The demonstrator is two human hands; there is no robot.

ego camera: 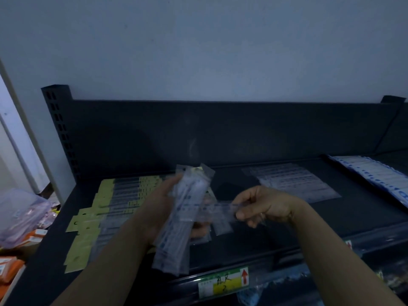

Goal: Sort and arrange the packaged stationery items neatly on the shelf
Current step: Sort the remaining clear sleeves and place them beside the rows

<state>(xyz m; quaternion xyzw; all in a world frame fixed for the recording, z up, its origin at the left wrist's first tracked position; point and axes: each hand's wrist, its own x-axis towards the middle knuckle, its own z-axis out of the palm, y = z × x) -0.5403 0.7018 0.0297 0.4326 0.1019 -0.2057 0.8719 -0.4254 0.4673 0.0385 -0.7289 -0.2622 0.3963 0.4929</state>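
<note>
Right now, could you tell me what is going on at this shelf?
A person is sorting packets at a dark shelf. The left hand grips a bundle of clear packets; the right hand pinches a single packet crosswise beside it. Yellow-carded packets lie in a row on the left, more clear ones farther back right.

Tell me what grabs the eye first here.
Two hands meet at centre: the left hand holds a bundle of clear packets, and the right hand pinches a single packet crosswise. Behind them, yellow-backed packets lie fanned along the left side of the dark shelf.
</note>
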